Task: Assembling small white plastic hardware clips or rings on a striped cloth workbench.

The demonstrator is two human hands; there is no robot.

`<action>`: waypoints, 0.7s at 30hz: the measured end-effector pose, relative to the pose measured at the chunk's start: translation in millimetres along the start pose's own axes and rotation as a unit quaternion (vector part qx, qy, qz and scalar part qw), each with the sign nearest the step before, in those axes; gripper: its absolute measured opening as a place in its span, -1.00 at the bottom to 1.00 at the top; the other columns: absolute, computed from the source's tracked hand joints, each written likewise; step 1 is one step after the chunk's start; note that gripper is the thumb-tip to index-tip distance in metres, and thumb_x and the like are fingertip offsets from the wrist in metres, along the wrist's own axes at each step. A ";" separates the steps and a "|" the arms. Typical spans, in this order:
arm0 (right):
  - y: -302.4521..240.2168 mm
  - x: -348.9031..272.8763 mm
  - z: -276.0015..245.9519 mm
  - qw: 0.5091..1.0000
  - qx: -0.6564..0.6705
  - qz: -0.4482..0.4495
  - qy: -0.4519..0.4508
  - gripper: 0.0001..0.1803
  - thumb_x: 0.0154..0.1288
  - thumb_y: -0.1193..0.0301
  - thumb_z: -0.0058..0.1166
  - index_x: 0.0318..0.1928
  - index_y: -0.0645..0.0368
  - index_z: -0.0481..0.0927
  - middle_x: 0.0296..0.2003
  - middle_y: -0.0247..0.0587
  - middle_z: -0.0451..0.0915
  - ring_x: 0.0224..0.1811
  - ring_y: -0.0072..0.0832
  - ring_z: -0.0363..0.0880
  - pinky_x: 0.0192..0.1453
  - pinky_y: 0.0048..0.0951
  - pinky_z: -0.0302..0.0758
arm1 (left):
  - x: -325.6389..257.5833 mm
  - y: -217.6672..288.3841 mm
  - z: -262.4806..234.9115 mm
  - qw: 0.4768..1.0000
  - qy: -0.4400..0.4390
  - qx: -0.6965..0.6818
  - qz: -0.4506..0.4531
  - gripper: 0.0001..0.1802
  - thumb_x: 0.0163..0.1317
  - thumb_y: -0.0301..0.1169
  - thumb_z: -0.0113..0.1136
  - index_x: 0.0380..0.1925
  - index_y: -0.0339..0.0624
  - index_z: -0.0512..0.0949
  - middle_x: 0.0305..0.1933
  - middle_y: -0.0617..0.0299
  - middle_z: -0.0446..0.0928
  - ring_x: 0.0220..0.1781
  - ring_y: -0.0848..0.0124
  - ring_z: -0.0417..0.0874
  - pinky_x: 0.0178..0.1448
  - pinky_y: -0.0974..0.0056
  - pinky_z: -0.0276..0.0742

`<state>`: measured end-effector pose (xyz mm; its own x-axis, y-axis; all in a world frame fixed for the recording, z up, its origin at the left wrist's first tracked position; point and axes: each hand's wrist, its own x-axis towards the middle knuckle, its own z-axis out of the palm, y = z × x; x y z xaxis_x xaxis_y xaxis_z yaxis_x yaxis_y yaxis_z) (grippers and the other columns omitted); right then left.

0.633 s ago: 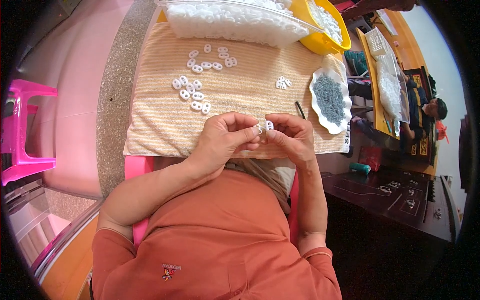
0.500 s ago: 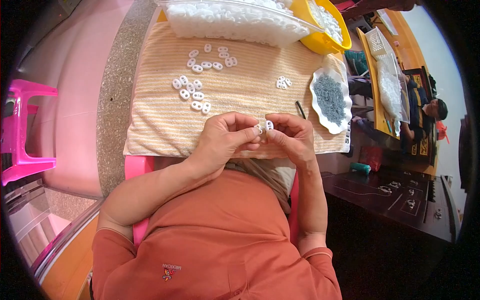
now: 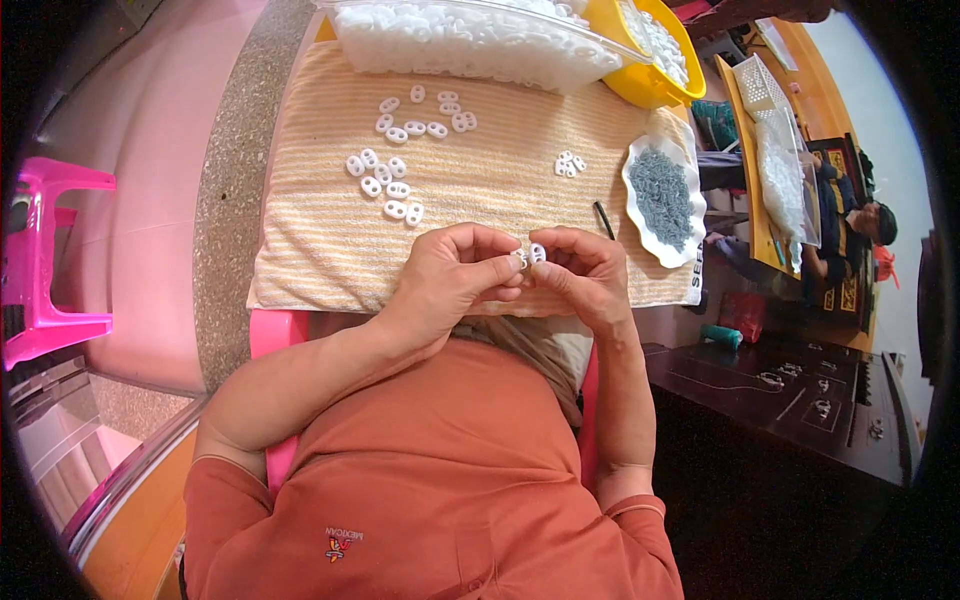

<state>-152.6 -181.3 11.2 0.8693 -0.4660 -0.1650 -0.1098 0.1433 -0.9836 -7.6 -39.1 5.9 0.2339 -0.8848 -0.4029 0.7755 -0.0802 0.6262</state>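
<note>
Over the near edge of the striped towel [image 3: 330,270], my two hands meet with their fingertips close together. My left hand [image 3: 440,280] is closed in a pinch on a small white piece [image 3: 521,259], mostly covered by the fingers. Between thumb and forefinger, my right hand [image 3: 595,280] grips a white oval piece with two holes [image 3: 538,252]. The two pieces are side by side; whether they touch I cannot tell. Several more white two-hole ovals [image 3: 397,190] lie in loose groups on the towel, left of my hands.
A clear bin of white pieces [image 3: 480,50] and a yellow basket [image 3: 640,85] stand at the back. To the right are a scalloped white dish [image 3: 683,245] of small grey parts, a black stick [image 3: 603,220] and tiny white pieces [image 3: 570,164]. Another person [image 3: 870,222] sits far right.
The small white piece in my left fingers has come slightly nearer the oval in my right. Otherwise both hands keep almost the same place and grip.
</note>
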 end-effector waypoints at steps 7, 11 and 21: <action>-0.7 -1.1 4.6 1.000 0.012 0.002 -0.008 -0.69 0.23 0.58 0.19 0.00 0.34 0.56 -0.20 -0.21 0.66 -0.19 -0.57 0.63 -0.07 -0.54 0.56 | 0.3 -1.6 -1.5 1.000 -0.009 0.003 0.008 -0.85 0.23 -0.50 0.23 -0.20 -0.27 0.54 -0.30 0.22 0.62 -0.32 0.52 0.64 -0.19 0.43 0.65; -0.5 -1.0 4.8 1.000 0.020 0.002 -0.010 -0.69 0.23 0.58 0.19 0.00 0.34 0.56 -0.20 -0.21 0.66 -0.19 -0.57 0.63 -0.07 -0.54 0.56 | 0.3 -1.3 -1.2 1.000 -0.013 0.005 0.013 -0.85 0.23 -0.51 0.23 -0.20 -0.27 0.54 -0.29 0.21 0.62 -0.31 0.53 0.64 -0.19 0.44 0.65; 3.9 -1.0 2.2 0.999 0.028 0.013 -0.015 -0.67 0.21 0.64 0.17 0.01 0.39 0.54 -0.18 -0.10 0.65 -0.17 -0.47 0.65 -0.06 -0.50 0.61 | -1.0 1.4 0.6 1.000 -0.010 0.011 0.002 -0.84 0.24 -0.50 0.23 -0.20 -0.30 0.54 -0.28 0.20 0.62 -0.30 0.53 0.64 -0.19 0.45 0.65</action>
<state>-152.9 -178.4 7.7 0.8804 -0.4355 -0.1877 -0.1061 0.2048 -0.9730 -7.1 -38.6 7.7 0.2253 -0.8945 -0.3861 0.7609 -0.0859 0.6432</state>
